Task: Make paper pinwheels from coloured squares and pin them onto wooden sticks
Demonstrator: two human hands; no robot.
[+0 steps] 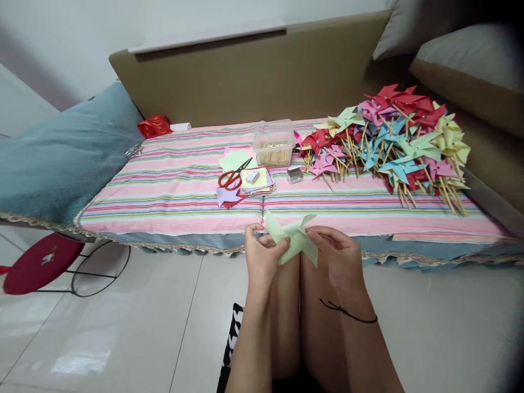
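Observation:
A pale green paper pinwheel [295, 236] is held above my knees, its blades partly folded toward the centre. My left hand [264, 254] pinches it, thumb pressed on the front near the middle. With thumb and fingertips, my right hand [333, 248] grips a blade on the other side. Beyond them on the striped cloth lie red-handled scissors [231, 179], a stack of coloured paper squares [262, 188] with a small box [252, 177] on top, and a cut purple paper [227, 195]. A small open metallic-looking box [295, 175] sits just right of the stack.
Many finished pinwheels [403, 147] on sticks are heaped at the right of the striped sofa seat [172, 199]. A clear plastic tub [274, 131] holds wooden sticks. At the back left is a red plastic bag [155, 126]. A red stool [45, 262] stands on the floor.

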